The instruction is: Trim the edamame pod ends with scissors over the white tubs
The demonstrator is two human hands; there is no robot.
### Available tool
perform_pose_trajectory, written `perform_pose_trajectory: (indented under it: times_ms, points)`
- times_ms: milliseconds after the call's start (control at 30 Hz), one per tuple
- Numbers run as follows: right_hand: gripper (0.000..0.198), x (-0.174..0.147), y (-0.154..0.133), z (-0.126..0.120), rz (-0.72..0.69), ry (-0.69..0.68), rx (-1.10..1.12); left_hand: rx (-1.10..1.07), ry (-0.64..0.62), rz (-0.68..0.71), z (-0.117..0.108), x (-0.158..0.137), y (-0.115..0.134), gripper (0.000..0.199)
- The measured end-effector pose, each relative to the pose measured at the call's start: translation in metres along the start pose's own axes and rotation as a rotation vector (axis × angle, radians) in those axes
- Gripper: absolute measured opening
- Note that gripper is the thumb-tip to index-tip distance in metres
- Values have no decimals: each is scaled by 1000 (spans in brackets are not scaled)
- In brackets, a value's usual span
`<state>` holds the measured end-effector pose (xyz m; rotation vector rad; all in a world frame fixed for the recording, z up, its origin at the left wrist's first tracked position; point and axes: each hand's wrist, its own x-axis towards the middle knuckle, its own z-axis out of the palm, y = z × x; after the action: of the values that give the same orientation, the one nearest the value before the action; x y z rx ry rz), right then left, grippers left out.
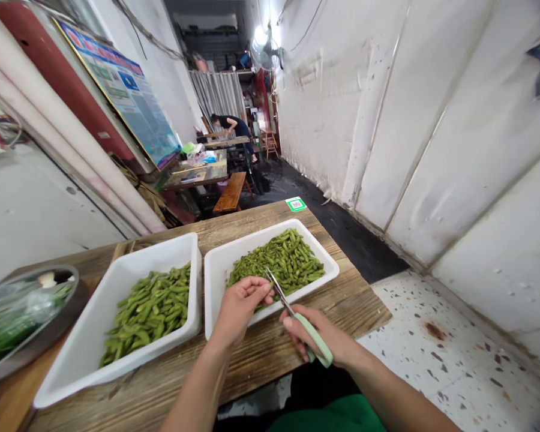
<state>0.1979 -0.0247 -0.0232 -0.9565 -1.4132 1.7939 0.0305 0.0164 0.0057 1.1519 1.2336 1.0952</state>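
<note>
Wooden counter [270, 354] carries two white trays of green pods. Right hand [326, 339] has its grip closed on green-handled scissors [297, 315], blades over the right tray [216, 273]. Left hand [243, 303] pinches a pod [266, 293] at the blades, just above that tray's near edge.

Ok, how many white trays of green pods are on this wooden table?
2. One white tray sits left of the left hand; the other tray lies under both hands, where the right hand holds scissors. None seems hidden.
</note>
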Motion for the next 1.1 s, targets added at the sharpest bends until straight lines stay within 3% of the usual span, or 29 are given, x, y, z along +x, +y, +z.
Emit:
perform_pose_trajectory:
  times_ms: [233, 367, 433, 600, 667, 900, 1100]
  points:
    - [40, 2, 2, -1, 28, 32, 36, -7, 10, -11, -4, 0, 1, 24]
    - [40, 4, 6, -2, 51, 54, 110, -153, 187, 11, -23, 5, 14, 34]
    - [40, 4, 7, -3, 49, 30, 139, -259, 241, 17, -36, 12, 24, 27]
    - [39, 1, 10, -4, -35, -49, 150, -363, 196, -98, -56, 35, 35, 9]
    - [37, 0, 10, -5, -44, -40, 168, -199, 175, -85, -56, 43, 31, 13]
    - [31, 2, 9, -12, -77, 76, 233, 856, -103, 160, -33, 72, 2, 20]
    - [31, 4, 10, -14, -67, 67, 222, 1327, -220, 299, -6, 96, -8, 21]
